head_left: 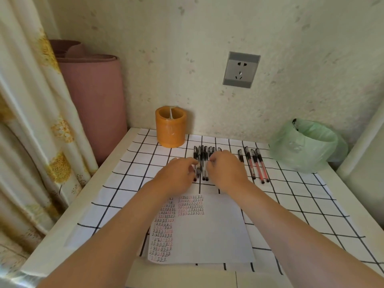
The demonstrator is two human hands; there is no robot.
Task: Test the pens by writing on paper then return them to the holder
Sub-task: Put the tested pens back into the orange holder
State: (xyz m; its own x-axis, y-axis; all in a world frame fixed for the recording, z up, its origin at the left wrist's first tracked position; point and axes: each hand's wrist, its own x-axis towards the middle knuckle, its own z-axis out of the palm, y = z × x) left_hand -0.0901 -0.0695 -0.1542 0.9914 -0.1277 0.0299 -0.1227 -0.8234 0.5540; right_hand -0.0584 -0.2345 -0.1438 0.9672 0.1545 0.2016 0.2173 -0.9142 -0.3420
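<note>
Both your hands are down on the black pens (202, 163). Your left hand (178, 173) has fingers and thumb curled in at the left edge of the bunch, which looks like a pinch on a pen or two. Your right hand (226, 171) is bent over the right side of the row and hides the pens under it, so I honestly can't tell if it's got hold of anything or is just resting on top.

The black ones lie side by side on the checked cloth (301, 204), just past the paper (207, 229), which already has rows of scribbles on it. The red pens (256, 165) sit apart to the right, near the green-bagged bin (305, 142). The orange holder (170, 129) stands at the back by the wall, with no pens poking out of it.

The risk I see: if you scoop up the whole bunch at once, those smooth round barrels could squirt out and roll. And jamming a fistful into the holder might tip it.
</note>
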